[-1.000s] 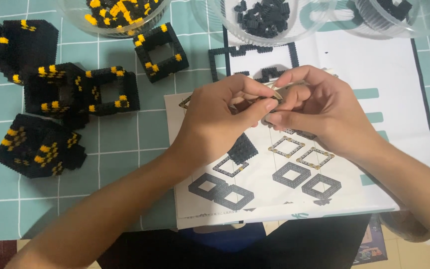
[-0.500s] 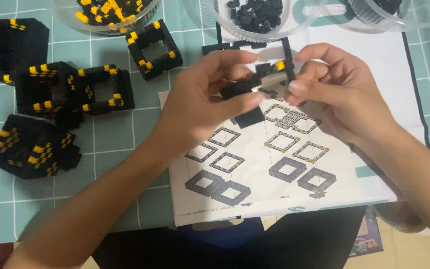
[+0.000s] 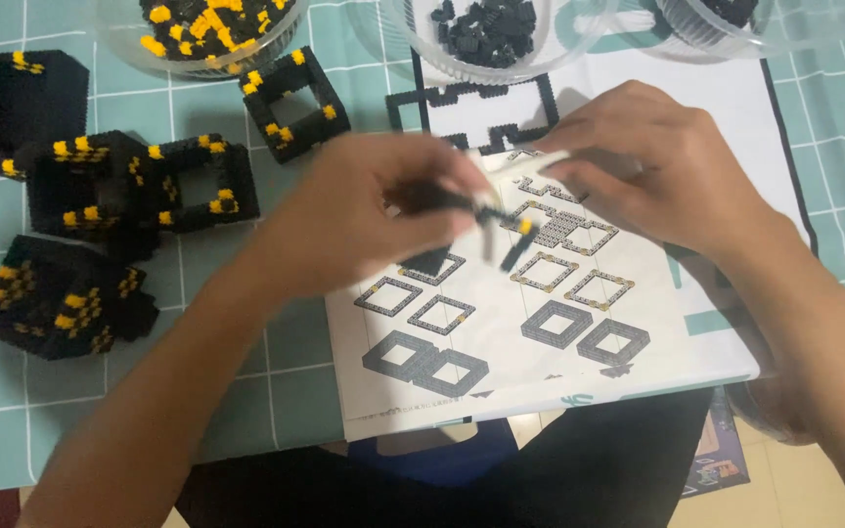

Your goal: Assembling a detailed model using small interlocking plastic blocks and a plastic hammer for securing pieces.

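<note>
Black and yellow building bricks fill this view from above. Over a white instruction sheet [image 3: 540, 323] printed with grey square frames, the left hand [image 3: 369, 220] is closed around a small black brick piece [image 3: 442, 200], blurred by motion, with a dark strip and a yellow tip [image 3: 523, 230] sticking out below the fingers. The right hand [image 3: 657, 176] hovers just beside it, fingers curled together and pinching a thin pale stick [image 3: 530, 161]; exactly how tight the pinch is cannot be told.

Under the sheet lies a teal table mat [image 3: 246, 391] with a white grid. To the left sit several finished black cube frames with yellow dots: one open square frame [image 3: 295, 103] near the top, a joined pair [image 3: 139, 186] in the middle, and a solid block [image 3: 61, 298] lower down. Along the top edge stand clear bowls, one with mixed yellow and black bricks [image 3: 207, 24], one with only black bricks [image 3: 486, 29].
</note>
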